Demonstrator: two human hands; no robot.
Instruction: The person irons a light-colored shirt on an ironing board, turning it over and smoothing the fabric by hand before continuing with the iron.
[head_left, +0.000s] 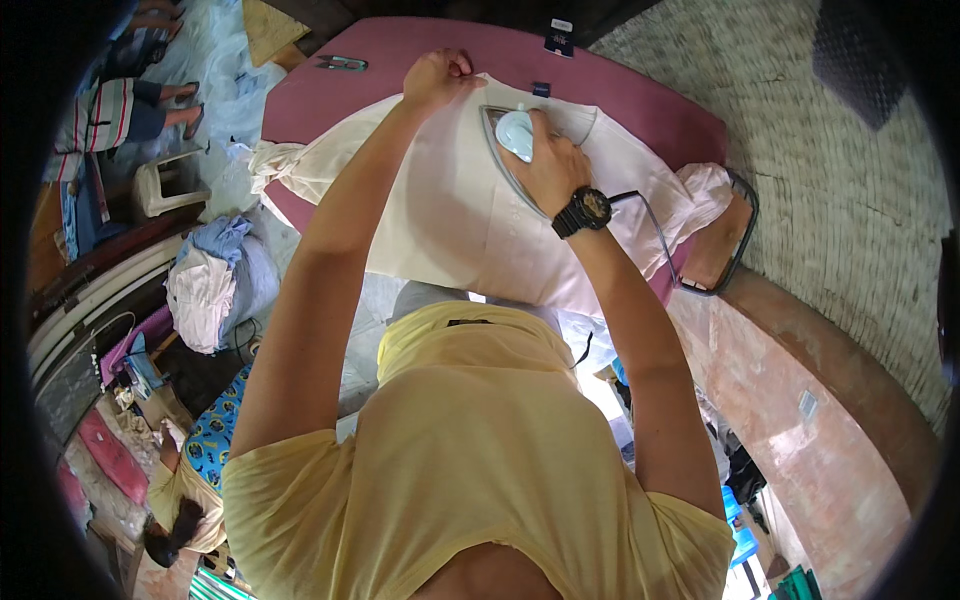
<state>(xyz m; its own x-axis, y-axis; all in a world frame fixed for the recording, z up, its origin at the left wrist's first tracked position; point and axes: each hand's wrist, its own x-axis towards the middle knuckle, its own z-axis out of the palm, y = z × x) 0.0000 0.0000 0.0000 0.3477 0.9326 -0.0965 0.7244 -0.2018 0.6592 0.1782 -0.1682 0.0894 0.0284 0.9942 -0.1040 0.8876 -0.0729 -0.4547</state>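
While the right hand wraps its fingers round the iron at 12 o'clock, on the pale garment, the left hand curls its fingers at the garment's far edge, just before 12; whether they pinch it, I cannot tell. The garment spreads over the board. Snips lie at 11 o'clock, piled clothes at 9.

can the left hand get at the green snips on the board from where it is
Probably yes: only the maroon cover shows between the left hand and the snips, though that hand seems to touch the edge of the pale garment.
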